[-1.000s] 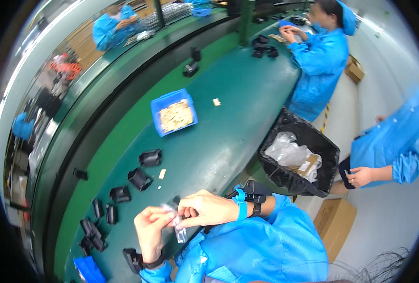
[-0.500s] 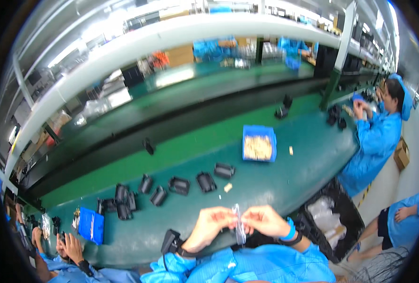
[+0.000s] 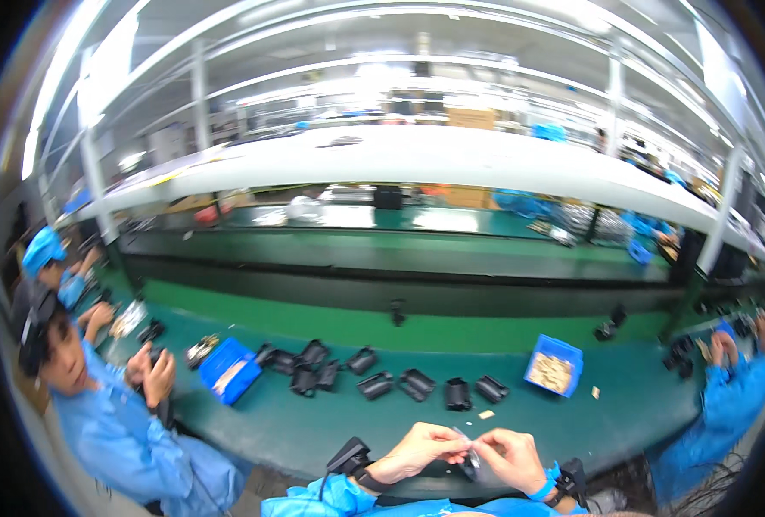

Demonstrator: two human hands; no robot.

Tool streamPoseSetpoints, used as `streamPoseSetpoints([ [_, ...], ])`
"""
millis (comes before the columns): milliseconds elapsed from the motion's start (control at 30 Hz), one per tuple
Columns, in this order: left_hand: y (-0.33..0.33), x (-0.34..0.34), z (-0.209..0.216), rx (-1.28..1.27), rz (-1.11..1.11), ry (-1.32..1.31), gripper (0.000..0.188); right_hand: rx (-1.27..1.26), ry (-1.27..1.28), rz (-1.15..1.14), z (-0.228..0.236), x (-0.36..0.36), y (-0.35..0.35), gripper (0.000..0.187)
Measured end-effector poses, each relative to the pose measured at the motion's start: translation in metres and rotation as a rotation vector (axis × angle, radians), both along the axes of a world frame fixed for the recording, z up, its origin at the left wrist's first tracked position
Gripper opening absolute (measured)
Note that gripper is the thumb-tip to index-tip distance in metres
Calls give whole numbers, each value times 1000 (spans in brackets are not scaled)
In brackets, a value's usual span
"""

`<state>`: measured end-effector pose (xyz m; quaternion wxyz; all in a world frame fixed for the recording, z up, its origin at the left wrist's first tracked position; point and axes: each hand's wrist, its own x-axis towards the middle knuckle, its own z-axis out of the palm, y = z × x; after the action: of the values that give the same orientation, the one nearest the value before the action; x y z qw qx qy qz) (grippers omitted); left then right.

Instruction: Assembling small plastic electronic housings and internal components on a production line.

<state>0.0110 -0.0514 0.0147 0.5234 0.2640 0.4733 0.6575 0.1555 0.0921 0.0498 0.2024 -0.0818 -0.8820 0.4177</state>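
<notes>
My left hand [image 3: 424, 446] and my right hand [image 3: 510, 458] meet over the near edge of the green table [image 3: 314, 435]. Closed in a pinch, the fingers of both hold a narrow clear plastic bag [image 3: 469, 466], its lower part hanging down between them. Whatever it may contain is too small to make out. Just beyond my fingers lie a small pale piece [image 3: 486, 414] and a row of hollow black plastic housings [image 3: 457, 394]. To the right of that row sits a blue bin [image 3: 555, 365] full of small pale pieces.
Another blue bin [image 3: 229, 370] stands on the left, beside more black housings [image 3: 312, 353]. A co-worker in blue [image 3: 124, 405] sits at my left, handling a dark part. Another person [image 3: 727, 405] works at the right. A white shelf [image 3: 417, 155] spans the far side.
My view has turned left and up, so the table appears level and the left co-worker shows more fully. Both hands still pinch the plastic bag, which now tilts and shows less.
</notes>
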Motion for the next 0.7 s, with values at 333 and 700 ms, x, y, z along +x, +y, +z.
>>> streamPoseSetpoints([
  [333,-16,13,-32,184,76,153,18,-339,-255,355,26,-11,-18,15],
  [700,-36,19,-14,57,213,258,27,-784,-708,518,-29,-43,35,33],
])
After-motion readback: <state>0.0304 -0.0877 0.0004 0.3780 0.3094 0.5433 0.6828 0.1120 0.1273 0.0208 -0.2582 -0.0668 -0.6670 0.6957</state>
